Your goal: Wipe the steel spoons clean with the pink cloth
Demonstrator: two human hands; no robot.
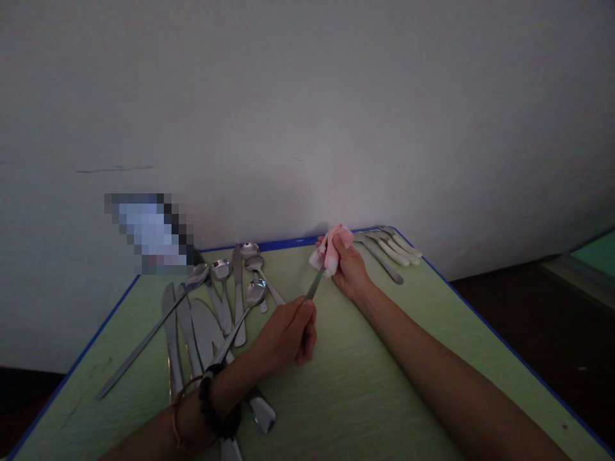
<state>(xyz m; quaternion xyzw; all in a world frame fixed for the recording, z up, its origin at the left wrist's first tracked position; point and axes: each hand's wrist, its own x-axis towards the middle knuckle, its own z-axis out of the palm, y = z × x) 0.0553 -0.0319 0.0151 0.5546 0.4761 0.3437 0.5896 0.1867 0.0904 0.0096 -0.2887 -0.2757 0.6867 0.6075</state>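
Observation:
My left hand (288, 333) is closed round the handle end of a slim steel utensil (314, 285) that slants up to the right. My right hand (348, 266) grips a pink cloth (329, 250) wrapped over the utensil's far end, so that end is hidden. Both hands hover over the middle of a green table (365, 384) with a blue edge. A dark bead bracelet and a thin red band sit on my left wrist.
Several spoons and knives (211, 307) lie spread on the table's left half, one long spoon reaching toward the left edge. A small group of cutlery (389, 246) lies at the far right corner. A white wall stands behind; a blurred-out object (151, 234) sits at back left.

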